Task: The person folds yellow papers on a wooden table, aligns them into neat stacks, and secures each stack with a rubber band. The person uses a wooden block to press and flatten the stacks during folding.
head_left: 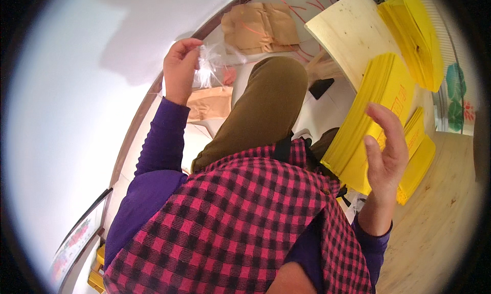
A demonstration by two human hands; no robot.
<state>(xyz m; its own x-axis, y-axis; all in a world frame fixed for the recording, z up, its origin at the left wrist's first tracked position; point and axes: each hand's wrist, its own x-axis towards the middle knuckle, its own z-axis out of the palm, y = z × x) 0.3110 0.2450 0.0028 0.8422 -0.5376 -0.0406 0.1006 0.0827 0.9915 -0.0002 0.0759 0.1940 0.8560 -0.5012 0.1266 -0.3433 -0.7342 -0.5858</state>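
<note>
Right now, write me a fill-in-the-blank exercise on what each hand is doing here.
1. The left hand pinches a clear plastic ____.
2. The right hand rests against a stack of ____ paper sheets.
3. The apron has a pink and black ____ pattern.
4. The sleeves are ____ in colour.

Missing words: bag; yellow; checked; purple

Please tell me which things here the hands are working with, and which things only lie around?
In hand:
- left hand pinching a clear plastic bag
- right hand at the near yellow paper stack

Lying about:
- brown paper bags
- far yellow stack
- wooden board
</note>
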